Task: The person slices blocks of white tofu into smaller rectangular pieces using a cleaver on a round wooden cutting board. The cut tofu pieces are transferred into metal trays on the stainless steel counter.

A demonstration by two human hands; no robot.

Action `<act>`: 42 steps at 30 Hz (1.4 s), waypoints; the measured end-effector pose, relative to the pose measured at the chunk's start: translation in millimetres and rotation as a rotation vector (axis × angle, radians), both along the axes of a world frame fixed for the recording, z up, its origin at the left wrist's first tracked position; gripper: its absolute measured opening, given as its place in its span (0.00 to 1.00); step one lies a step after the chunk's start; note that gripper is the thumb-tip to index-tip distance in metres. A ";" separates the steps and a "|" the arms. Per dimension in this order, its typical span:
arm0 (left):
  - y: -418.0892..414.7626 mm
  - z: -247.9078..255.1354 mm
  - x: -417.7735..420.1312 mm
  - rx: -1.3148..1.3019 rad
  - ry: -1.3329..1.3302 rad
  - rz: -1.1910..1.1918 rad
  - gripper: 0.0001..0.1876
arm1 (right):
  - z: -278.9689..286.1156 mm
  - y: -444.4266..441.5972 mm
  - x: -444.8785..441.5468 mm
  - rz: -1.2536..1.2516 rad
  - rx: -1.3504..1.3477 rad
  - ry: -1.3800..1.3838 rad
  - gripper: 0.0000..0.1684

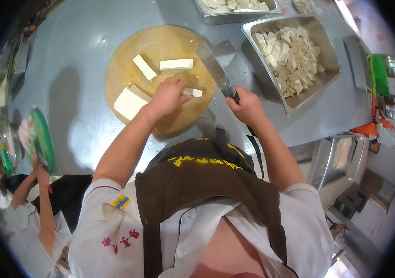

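Observation:
In my right hand (pixel 248 106) is a cleaver (pixel 218 69), its broad blade angled up and left over the right edge of a round cutting board (pixel 128 52). My left hand (pixel 167 97) is on the board, fingers curled over a short white strip of what looks like tofu (pixel 193 92); part of the strip is hidden under the fingers. Two more strips lie beyond that hand, a slanted one (pixel 144 67) and a level one (pixel 176 64). A thicker white tofu block (pixel 129 104) sits left of my wrist, partly covered by my forearm.
Right of the board, a deep steel pan (pixel 289 109) holds many cut white pieces (pixel 289 59). Another steel pan (pixel 239 15) with white pieces stands at the far edge. On the left, a co-worker's hands (pixel 41 170) are at a green cutting board (pixel 42 139) with pale meat (pixel 26 132).

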State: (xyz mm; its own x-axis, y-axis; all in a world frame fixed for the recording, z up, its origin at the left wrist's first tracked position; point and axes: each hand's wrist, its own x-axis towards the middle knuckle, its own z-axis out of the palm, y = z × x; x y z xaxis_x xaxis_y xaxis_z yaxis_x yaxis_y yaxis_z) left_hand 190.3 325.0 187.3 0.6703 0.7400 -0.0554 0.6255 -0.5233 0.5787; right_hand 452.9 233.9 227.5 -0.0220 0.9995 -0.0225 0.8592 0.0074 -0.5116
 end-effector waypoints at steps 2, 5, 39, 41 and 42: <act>-13.9 -3.4 1.1 0.072 -0.071 0.048 0.17 | 21.0 -11.4 -3.0 0.060 -0.137 -0.013 0.14; -23.6 -17.8 3.6 0.173 -0.096 0.113 0.17 | 22.6 -25.8 -6.0 0.111 -0.232 -0.067 0.14; -46.1 -30.7 -0.5 0.316 -0.235 0.364 0.15 | 22.3 -36.2 -32.4 0.248 -0.108 -0.155 0.10; -44.5 -34.1 -0.5 0.331 -0.226 0.348 0.15 | 7.7 -34.2 -34.3 0.232 -0.182 -0.206 0.11; -44.2 -35.9 -0.5 0.338 -0.221 0.339 0.15 | 0.9 -34.2 -34.7 0.223 -0.220 -0.231 0.11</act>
